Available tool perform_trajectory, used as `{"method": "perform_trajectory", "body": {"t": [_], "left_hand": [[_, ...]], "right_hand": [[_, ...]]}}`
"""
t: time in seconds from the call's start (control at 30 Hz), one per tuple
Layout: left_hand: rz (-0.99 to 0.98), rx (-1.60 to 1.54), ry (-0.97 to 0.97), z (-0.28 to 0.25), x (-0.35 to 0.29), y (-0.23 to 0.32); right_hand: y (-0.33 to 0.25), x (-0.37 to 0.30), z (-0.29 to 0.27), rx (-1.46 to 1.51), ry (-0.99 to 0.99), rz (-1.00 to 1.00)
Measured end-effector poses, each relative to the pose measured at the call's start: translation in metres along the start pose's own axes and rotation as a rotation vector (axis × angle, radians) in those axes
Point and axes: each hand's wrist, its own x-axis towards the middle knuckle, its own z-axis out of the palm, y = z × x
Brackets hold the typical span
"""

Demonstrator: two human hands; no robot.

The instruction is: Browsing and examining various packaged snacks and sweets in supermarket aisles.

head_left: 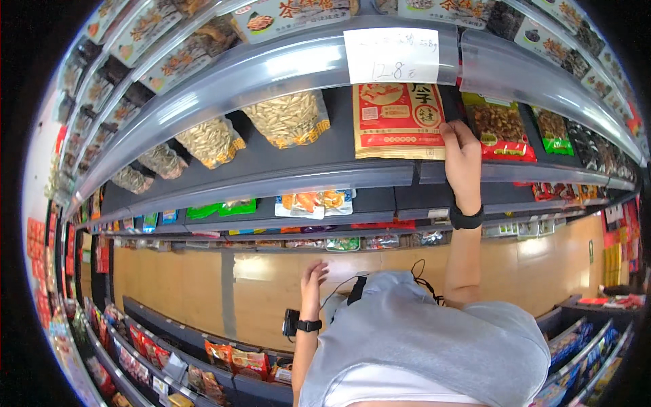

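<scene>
My right hand (pixel 464 159) reaches up to the shelf and grips the right edge of a red and gold snack bag (pixel 399 122). The bag stands upright behind the clear shelf lip, under a white handwritten price card (pixel 392 55). Its far side and some of my fingers are hidden. Low over the aisle hangs my left hand (pixel 312 281), open and holding nothing, its fingers loosely spread. Left of the gripped bag are clear bags of striped seeds (pixel 286 117). Just right of my hand stands a red-bottomed bag of brown nuts or seeds (pixel 500 125).
A clear plastic shelf lip (pixel 285 57) runs along the shelf above, and lower shelves carry more packets, including an orange and white packet (pixel 315 202). Behind me, another rack (pixel 190 325) holds snack bags. A wooden floor (pixel 271 302) lies between the racks.
</scene>
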Motion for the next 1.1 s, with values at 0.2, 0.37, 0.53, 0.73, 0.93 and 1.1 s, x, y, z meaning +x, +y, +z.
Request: {"method": "perform_trajectory", "body": {"t": [0.2, 0.37, 0.53, 0.73, 0.93, 1.1], "left_hand": [[-0.057, -0.307, -0.812, 0.073, 0.019, 0.116], [-0.225, -0.464, -0.803, 0.096, 0.031, 0.164], [-0.029, -0.261, -0.747, 0.104, 0.015, 0.170], [0.043, -0.249, -0.761, 0.079, -0.001, 0.136], [0.085, -0.210, -0.417, 0.072, -0.029, 0.119], [0.090, -0.241, -0.212, 0.053, -0.046, 0.116]], "right_hand": [[-0.035, -0.045, -0.018, 0.217, -0.015, 0.001], [-0.036, -0.100, -0.033, 0.161, -0.285, -0.177], [-0.011, -0.129, -0.046, 0.215, -0.353, -0.019], [-0.011, -0.130, -0.031, 0.692, -0.385, 0.441], [-0.021, -0.138, -0.002, 0.561, -0.491, 0.515], [-0.025, -0.141, 0.020, 0.612, -0.677, 0.486]]}}
